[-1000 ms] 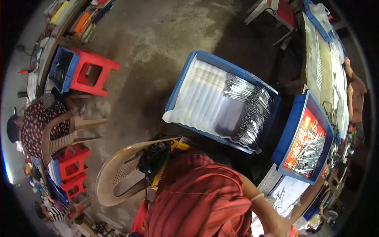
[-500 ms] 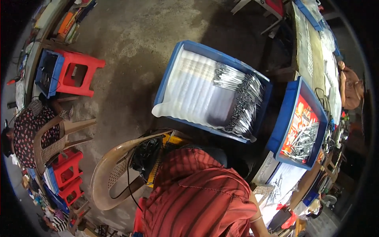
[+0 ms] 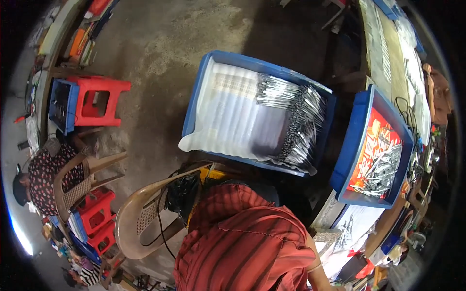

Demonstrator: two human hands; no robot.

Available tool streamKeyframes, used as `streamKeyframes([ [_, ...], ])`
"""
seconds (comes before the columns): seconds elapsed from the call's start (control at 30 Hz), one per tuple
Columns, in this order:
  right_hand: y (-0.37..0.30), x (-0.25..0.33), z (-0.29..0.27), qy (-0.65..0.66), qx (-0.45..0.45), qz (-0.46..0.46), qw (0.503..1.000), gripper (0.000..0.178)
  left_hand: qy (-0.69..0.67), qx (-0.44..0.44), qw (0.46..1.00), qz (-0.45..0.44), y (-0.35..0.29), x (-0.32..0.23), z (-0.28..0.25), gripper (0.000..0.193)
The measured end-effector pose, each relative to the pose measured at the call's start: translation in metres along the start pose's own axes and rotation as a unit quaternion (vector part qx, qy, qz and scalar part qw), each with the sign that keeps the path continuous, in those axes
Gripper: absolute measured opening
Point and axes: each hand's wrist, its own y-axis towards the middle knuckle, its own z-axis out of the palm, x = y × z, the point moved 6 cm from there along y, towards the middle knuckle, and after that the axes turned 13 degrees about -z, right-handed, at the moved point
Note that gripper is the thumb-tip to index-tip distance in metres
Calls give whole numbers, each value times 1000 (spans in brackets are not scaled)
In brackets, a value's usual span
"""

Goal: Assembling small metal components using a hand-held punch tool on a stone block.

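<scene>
Neither of my hands shows in the head view. A red shirt with dark stripes [image 3: 247, 242] fills the lower middle, and a bare arm [image 3: 316, 269] runs from its sleeve out past the lower edge, its hand cut off. Beyond the shirt, a big blue crate [image 3: 193, 104] is lined with a white ribbed sheet [image 3: 228, 116]. Slim silver metal tools [image 3: 276, 92] lie in rows at its right side, too small to name. A second blue tub [image 3: 343, 150] at the right holds a loose heap of similar metal pieces [image 3: 381, 169] on red printed lining.
Left of the shirt stands a brown plastic chair [image 3: 124, 228] with a black bag [image 3: 182, 196] beside it. Red stools [image 3: 109, 97] and a seated person in a flowered top [image 3: 48, 174] are farther left. A long workbench [image 3: 383, 53] runs along the right, with another person [image 3: 439, 97] behind it.
The view has shifted a little: the stools and seated person at the left sit farther right and lower, the tub slightly farther right. The crate and its contents look the same.
</scene>
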Motion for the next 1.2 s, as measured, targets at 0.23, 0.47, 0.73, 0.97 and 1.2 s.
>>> streamKeyframes([
  [0.23, -37, -277, -345, 74, -95, 6, 993, 39, -42, 7, 999, -14, -9, -9, -6, 27],
  [0.47, -160, -317, -382, 113, -323, 52, 938, 43, -17, -54, 997, 59, -43, -3, -26, 17],
  [0.73, -243, -274, -330, 243, -607, 51, 755, 33, 39, 86, 994, -47, -98, -19, -57, 28],
  [0.97, -289, -251, -291, 288, -657, 65, 694, 12, 164, 147, 953, -209, -108, 4, -78, 19],
  [1.2, -288, -256, -265, 332, -605, 57, 721, 12, 314, 73, 927, -190, -11, 103, -129, 13],
])
